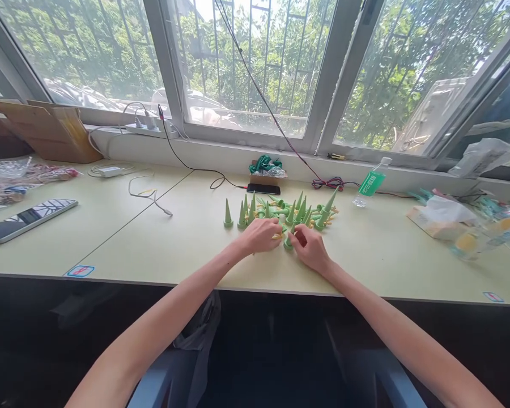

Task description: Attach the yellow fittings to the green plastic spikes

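Several green cone-shaped pieces with round bases (228,215) stand or lie in a cluster on the pale table (195,249), with small yellow parts (332,211) among them. My right hand (310,248) pinches one green cone (288,243) at the near side of the cluster, thumb and index finger against it. Just left of it, my left hand (262,236) is closed, its fingers curled down at the front of the pieces. A bit of green and yellow shows by its fingertips, but what they grip is too small to make out.
Behind the cluster lie a black phone (263,188) and a small box with green wrapping (266,167). A water bottle (372,182) stands to the right, near a tissue box (437,218). Cables (153,197), a large phone (29,220) and cardboard (51,131) are on the left.
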Demonstrator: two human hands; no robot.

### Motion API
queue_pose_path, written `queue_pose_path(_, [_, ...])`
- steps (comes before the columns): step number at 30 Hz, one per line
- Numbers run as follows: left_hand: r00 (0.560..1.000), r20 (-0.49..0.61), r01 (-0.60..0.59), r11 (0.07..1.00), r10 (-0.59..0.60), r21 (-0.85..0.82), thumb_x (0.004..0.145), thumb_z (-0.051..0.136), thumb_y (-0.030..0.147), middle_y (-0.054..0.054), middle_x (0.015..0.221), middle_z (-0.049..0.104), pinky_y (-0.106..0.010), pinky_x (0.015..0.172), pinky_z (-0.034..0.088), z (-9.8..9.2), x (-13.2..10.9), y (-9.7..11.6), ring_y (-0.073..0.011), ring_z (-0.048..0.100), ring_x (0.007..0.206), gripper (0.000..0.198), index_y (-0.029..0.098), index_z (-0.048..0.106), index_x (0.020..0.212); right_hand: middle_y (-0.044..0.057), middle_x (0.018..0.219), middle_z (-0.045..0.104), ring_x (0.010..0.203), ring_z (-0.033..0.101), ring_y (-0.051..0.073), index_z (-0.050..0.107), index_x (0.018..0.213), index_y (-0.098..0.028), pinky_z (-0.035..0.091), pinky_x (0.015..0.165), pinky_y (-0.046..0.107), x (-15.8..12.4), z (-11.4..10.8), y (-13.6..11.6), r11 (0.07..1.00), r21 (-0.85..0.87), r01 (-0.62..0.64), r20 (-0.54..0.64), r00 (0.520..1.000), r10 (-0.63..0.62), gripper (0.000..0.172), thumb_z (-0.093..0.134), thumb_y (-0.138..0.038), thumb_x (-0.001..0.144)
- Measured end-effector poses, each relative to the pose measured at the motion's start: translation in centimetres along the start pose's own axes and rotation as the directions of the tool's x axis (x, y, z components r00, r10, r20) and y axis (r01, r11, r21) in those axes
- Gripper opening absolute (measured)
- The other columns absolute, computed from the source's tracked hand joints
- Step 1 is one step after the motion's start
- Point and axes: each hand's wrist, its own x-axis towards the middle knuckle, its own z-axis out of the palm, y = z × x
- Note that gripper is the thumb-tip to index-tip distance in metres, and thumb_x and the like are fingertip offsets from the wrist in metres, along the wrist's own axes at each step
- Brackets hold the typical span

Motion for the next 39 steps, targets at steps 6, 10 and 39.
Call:
queue_pose_path(6, [0.998, -0.063, -0.04, 0.979, 0.028, -0.198, 0.076, 0.06, 0.031, -0.001, 0.076, 0.06, -0.025, 0.055, 0.033, 0.1, -0.7, 0.9, -0.0126, 0.05, 0.06, 0.013, 0.018, 0.057, 0.08, -0.003, 0.064, 0.057, 0.055, 0.05, 0.012, 0.054, 0.091, -0.021, 0.04, 0.056, 0.023, 0.2, 0.2, -0.1, 0.993, 0.119, -0.01, 0.109, 0.994, -0.003, 0.019, 0.049, -0.038, 0.095])
queue_pose_path(10, [0.998, -0.056, 0.018, 0.963, -0.034, -0.267, 0.085, 0.055, 0.035, -0.002, 0.075, 0.061, -0.025, 0.057, 0.034, 1.1, -0.9, 0.6, -0.0129, 0.051, 0.063, 0.021, 0.017, 0.054, 0.073, 0.0, 0.075, 0.064, 0.059, 0.055, 0.013, 0.054, 0.102, -0.02, 0.043, 0.059, 0.024, 0.3, 0.3, -0.1, 0.993, 0.119, 0.006, 0.105, 0.994, -0.019, 0.018, 0.046, -0.035, 0.097])
queue_pose_path(39, [0.979, -0.149, 0.093, 0.958, -0.137, -0.27, 0.081, 0.055, 0.028, -0.001, 0.063, 0.054, -0.026, 0.056, 0.036, 1.5, -1.2, -1.3, -0.0126, 0.047, 0.057, 0.025, 0.018, 0.043, 0.062, 0.004, 0.094, 0.062, 0.065, 0.054, 0.011, 0.066, 0.098, -0.022, 0.038, 0.062, 0.023, 0.4, 0.4, -0.2, 0.969, -0.228, 0.094, 0.278, 0.96, -0.027, 0.013, 0.056, -0.026, 0.093])
